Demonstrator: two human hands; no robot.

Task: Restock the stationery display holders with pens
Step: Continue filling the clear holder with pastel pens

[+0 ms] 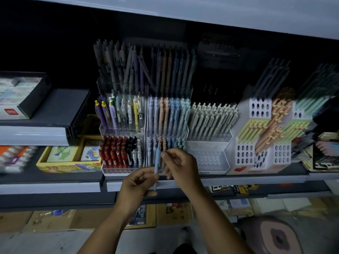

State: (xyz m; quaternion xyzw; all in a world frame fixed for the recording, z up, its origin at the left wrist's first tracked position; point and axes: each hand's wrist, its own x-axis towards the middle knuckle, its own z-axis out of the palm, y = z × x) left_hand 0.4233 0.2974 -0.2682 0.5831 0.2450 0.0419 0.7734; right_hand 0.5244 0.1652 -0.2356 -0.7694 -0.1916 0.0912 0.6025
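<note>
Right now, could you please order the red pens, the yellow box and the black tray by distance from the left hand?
1. red pens, just up-left of the left hand.
2. yellow box, further left, at the same shelf level.
3. black tray, far left, on the higher shelf.

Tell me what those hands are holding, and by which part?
A light blue pen, held upright: the left hand pinches its lower half, and the right hand pinches it near the top.
</note>
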